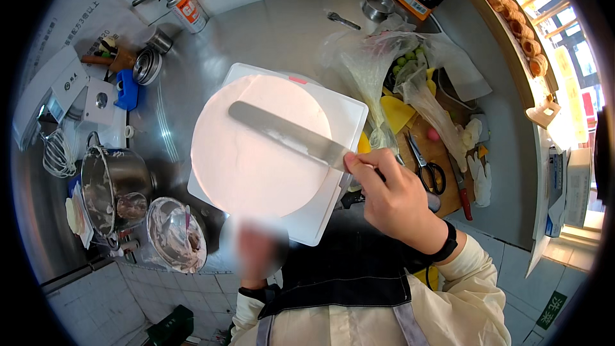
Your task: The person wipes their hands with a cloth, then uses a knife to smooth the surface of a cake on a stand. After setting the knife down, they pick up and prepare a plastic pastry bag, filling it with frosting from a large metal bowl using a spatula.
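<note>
In front of me a round cake covered in smooth pale pink cream [240,163] stands on a square white board [343,110]. My right hand [396,194] grips an offset or straight metal icing spatula [288,132] by its handle end. The blade lies across the top of the cake, its rounded tip pointing up and left, with a smear of cream on it. My left hand [257,245] is at the near edge of the cake; a blur covers it, so its fingers and anything in them cannot be made out.
At left stand a steel mixer bowl [132,170], a cream-smeared bowl [161,235], a wire whisk [58,154] and a stand mixer [72,81]. A blowtorch can [187,12] is at the back. Right are piping bags [365,67], scissors [423,161] and a red-handled knife [465,199] on a wooden board [439,142].
</note>
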Available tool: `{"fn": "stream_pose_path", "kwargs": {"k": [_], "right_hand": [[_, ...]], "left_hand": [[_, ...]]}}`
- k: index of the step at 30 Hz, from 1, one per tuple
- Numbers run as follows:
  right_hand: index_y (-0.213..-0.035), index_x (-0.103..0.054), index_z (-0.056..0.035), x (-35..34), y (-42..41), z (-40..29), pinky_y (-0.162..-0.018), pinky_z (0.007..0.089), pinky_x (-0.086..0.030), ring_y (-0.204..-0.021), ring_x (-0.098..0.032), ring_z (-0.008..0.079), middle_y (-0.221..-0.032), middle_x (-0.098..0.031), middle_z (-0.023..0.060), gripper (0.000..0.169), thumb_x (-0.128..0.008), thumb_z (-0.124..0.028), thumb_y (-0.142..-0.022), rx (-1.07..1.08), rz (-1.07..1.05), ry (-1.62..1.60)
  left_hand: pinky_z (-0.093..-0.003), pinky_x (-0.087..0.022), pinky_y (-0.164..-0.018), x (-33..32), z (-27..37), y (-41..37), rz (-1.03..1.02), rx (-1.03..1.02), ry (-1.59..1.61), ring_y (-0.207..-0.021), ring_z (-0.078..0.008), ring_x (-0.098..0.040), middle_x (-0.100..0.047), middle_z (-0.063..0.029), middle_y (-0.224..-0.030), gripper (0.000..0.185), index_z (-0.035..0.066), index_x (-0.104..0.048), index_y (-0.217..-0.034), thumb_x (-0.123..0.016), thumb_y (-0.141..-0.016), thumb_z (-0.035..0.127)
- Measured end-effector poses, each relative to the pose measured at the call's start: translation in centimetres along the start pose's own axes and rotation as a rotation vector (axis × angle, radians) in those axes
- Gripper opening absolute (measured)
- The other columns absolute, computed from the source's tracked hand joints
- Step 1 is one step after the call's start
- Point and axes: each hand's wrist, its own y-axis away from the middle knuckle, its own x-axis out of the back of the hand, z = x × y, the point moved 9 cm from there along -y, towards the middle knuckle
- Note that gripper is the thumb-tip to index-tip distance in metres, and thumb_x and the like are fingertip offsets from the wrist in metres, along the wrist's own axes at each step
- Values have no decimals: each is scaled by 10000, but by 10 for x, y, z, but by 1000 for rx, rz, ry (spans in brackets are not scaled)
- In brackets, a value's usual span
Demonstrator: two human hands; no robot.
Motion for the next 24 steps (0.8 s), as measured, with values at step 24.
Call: {"fn": "stream_pose_path", "kwargs": {"k": [24], "right_hand": [[-992,-614,-37,30,-7,52,-570,315,-495,-690,-625,239,-883,-556,69,281,-583,75,-736,-216,64,-46]], "left_hand": [[-421,-360,-987,39,28,-16,-21,-93,280,-1102,-256,-524,-582,-123,-1168,518,17,-512,-1188,-336,-949,441]]}}
